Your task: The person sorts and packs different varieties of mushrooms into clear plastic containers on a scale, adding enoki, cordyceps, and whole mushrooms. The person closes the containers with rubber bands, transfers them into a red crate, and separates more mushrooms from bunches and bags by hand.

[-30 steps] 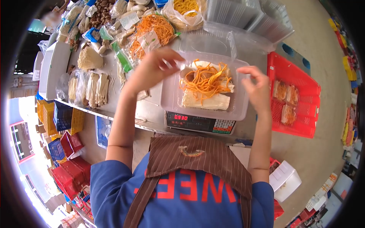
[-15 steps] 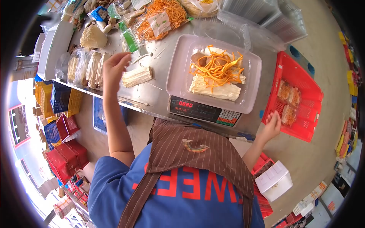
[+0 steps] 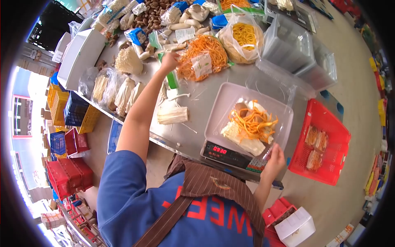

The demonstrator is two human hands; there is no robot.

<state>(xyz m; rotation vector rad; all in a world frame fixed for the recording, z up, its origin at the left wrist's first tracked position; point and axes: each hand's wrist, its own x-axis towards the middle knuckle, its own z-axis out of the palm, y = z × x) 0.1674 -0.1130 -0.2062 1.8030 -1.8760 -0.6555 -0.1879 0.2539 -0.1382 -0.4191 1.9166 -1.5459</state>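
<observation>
My left hand [image 3: 169, 61] is at the left edge of a heap of thin orange mushrooms [image 3: 212, 51], fingers pointing toward it; blur hides whether they grip anything. My right hand [image 3: 275, 161] is closed at the near right corner of a clear plastic container [image 3: 268, 153]. That container holds pale enoki [image 3: 242, 138], orange mushroom strands [image 3: 253, 123] and brown and white mushrooms. It lies on the flat pan [image 3: 220, 105] of a digital scale [image 3: 218, 150], whose red display appears to read 0.930. A cut enoki bundle [image 3: 173, 115] lies on the metal table left of the scale.
Bagged enoki [image 3: 101, 88] and an enoki clump [image 3: 128, 61] are at the left. Farther back are a bag of yellow strands [image 3: 245, 37] and brown mushrooms [image 3: 154, 16]. Stacked clear containers [image 3: 288, 39] stand back right. A red crate [image 3: 341, 164] with packed trays is at the right.
My left hand has reached forward and right to the orange heap. My right hand has come in to the container's corner. The view has shifted, and the display has gone from 0.880 to 0.930.
</observation>
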